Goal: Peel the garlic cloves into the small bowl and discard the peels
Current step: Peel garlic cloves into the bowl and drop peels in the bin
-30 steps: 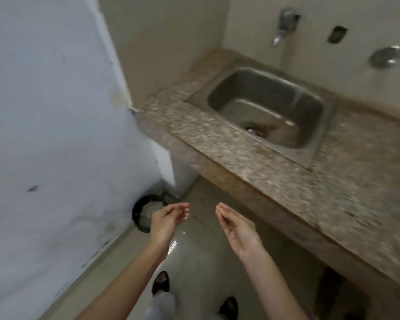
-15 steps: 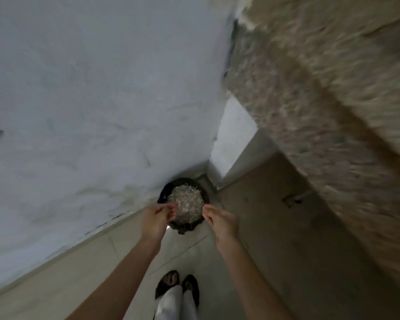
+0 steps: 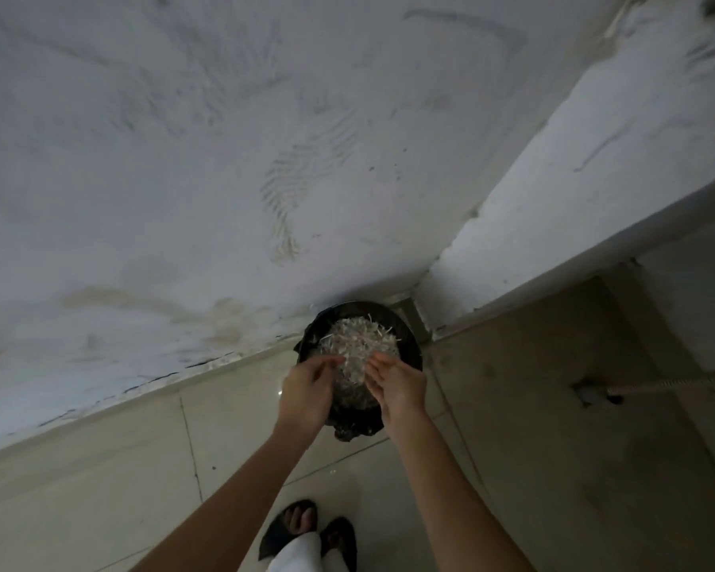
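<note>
Tiled floor [image 3: 100,468], bin [image 3: 410,338] heaped with peels [image 3: 360,340], left hand [image 3: 306,392] and right hand [image 3: 399,388] loosely open above

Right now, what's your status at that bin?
Left hand, right hand open above black bin. Peels heaped inside. Nothing blocking.

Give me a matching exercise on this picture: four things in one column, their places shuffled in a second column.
Things
1 bin
2 garlic peels
3 sandals
4 hose

Places
A heaped inside the bin
B far right of the view
C where wall meets floor
D bottom edge of the view

Pairs: 1-C, 2-A, 3-D, 4-B
</note>
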